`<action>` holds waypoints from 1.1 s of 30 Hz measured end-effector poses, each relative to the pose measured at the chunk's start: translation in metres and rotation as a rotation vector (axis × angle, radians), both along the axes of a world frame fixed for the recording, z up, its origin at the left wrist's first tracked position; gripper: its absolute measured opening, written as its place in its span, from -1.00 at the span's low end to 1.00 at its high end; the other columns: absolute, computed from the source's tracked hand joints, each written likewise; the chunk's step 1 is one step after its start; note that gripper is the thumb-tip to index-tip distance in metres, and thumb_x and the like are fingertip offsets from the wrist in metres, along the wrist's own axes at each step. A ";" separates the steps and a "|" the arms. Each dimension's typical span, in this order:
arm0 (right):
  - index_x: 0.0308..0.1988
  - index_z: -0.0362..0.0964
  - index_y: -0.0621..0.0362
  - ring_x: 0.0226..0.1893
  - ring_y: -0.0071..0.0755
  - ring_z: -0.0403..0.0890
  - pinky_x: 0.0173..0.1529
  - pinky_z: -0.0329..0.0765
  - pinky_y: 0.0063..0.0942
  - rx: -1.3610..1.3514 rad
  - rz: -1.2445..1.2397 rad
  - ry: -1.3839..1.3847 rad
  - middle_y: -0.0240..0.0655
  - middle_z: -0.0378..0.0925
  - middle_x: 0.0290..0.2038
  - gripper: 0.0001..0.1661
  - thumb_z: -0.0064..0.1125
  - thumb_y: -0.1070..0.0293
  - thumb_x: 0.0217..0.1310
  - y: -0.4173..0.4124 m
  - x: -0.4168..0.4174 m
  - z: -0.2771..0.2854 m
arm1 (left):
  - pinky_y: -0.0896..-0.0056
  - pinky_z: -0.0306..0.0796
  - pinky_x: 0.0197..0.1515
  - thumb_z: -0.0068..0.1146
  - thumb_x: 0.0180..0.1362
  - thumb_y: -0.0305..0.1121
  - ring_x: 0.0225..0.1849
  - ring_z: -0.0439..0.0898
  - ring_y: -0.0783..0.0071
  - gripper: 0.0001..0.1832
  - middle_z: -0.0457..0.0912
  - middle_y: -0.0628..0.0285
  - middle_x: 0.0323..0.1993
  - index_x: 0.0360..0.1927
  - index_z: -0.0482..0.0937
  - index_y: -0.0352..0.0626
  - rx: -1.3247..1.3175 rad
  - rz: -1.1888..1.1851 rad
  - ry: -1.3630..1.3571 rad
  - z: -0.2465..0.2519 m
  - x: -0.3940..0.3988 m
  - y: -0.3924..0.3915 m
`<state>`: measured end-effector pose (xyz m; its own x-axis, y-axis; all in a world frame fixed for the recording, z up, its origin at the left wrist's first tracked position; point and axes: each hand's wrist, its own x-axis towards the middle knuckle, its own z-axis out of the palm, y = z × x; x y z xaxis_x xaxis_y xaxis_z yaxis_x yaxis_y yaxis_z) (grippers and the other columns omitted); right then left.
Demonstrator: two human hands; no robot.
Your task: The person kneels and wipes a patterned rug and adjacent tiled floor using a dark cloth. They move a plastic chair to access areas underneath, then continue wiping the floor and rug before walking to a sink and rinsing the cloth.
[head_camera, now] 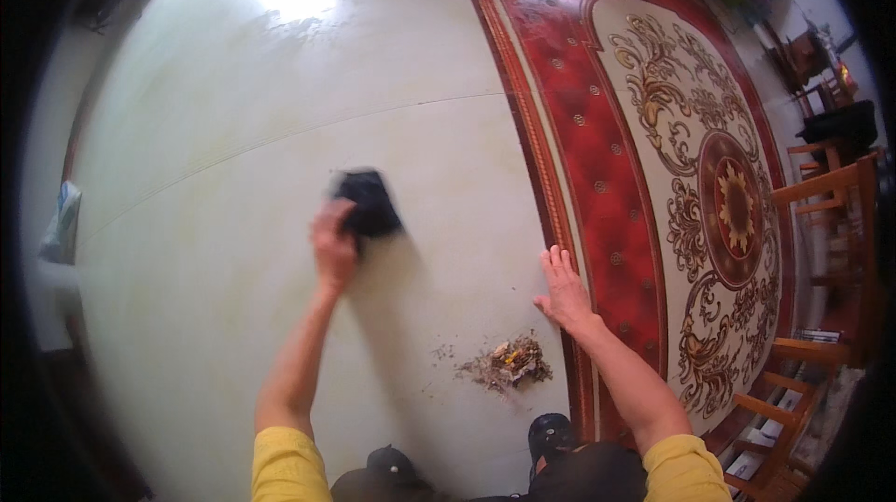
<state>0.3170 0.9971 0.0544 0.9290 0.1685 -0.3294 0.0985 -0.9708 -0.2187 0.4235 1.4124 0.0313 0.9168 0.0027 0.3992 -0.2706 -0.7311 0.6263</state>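
In the head view my left hand (332,246) grips a black object (371,202). Both are blurred, so I cannot tell whether it is a folded cloth or something stiffer. A long soft shadow falls from them across the pale floor (245,222). My right hand (565,288) holds nothing; its fingers are stretched out and its thumb stands away from them, over the edge of the red patterned border (588,187). Just below that hand lies a small heap of debris (514,362), with dry bits, crumpled scraps and a yellow piece. Loose crumbs are scattered around it.
Two dark shoes (549,435) show at the bottom. On the right spreads a glossy floor panel with a scrollwork medallion (735,211). Wooden chairs (826,183) line the far right side. A pale plastic bag (61,222) sits by the left wall.
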 end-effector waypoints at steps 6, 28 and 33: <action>0.35 -0.05 0.29 0.39 0.21 0.01 0.36 0.21 -0.14 0.053 0.008 0.010 0.11 -0.04 0.38 0.15 0.47 0.31 -0.15 0.006 0.002 0.007 | -0.12 0.04 0.35 0.14 0.15 -0.20 0.41 0.11 -0.07 -0.38 0.13 -0.03 0.40 0.31 0.30 0.10 0.348 0.427 0.238 -0.046 0.126 -0.011; 0.20 0.27 0.15 0.20 0.02 0.39 0.26 0.34 -0.22 0.675 -0.145 -0.028 -0.02 0.39 0.17 -0.41 0.10 0.43 0.14 0.000 -0.064 0.043 | 0.18 0.39 0.11 0.04 -0.17 -0.70 -0.02 0.53 0.07 -0.47 0.61 0.12 -0.11 -0.04 0.58 -0.09 0.083 -0.518 0.121 0.049 -0.133 -0.056; 0.13 0.35 0.16 0.13 -0.06 0.46 0.21 0.37 -0.25 0.750 -0.341 -0.064 -0.04 0.44 0.09 -0.48 0.02 0.51 0.13 -0.008 -0.152 0.027 | 0.09 0.34 0.17 0.10 -0.05 -0.59 0.11 0.42 0.00 -0.23 0.43 0.04 0.12 0.33 0.25 0.01 0.314 0.132 0.523 0.049 -0.138 0.034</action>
<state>0.1652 0.9889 0.0816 0.9821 0.0280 -0.1865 -0.1409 -0.5481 -0.8244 0.2860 1.4465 0.0807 0.9911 0.0849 -0.1023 0.1192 -0.9082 0.4012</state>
